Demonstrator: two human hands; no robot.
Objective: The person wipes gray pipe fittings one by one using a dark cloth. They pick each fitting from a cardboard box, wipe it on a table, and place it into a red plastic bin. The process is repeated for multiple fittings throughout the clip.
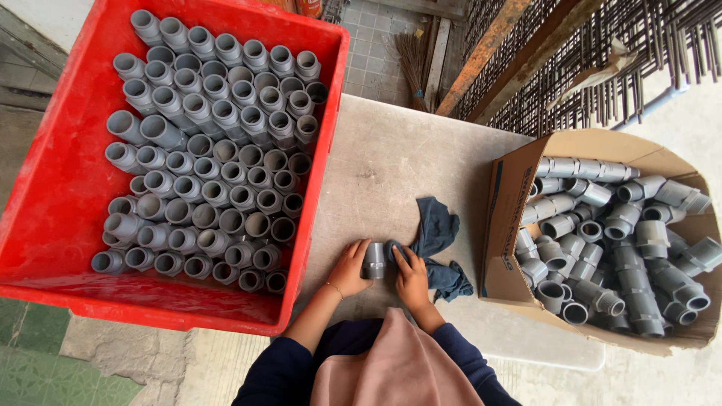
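Grey plastic pipe fitting (374, 261), one piece, sits on the near middle of the concrete table (391, 162), gripped between both hands: the left hand (350, 268) clasps its left end, the right hand (411, 278) its right, over one dark blue rag (438, 244). A steady two-sided grip with the rag pressed close seems best for wiping. Left, one red crate (53, 180) holds dozens of upright fittings; right, one cardboard box (519, 169) holds dozens more, jumbled.
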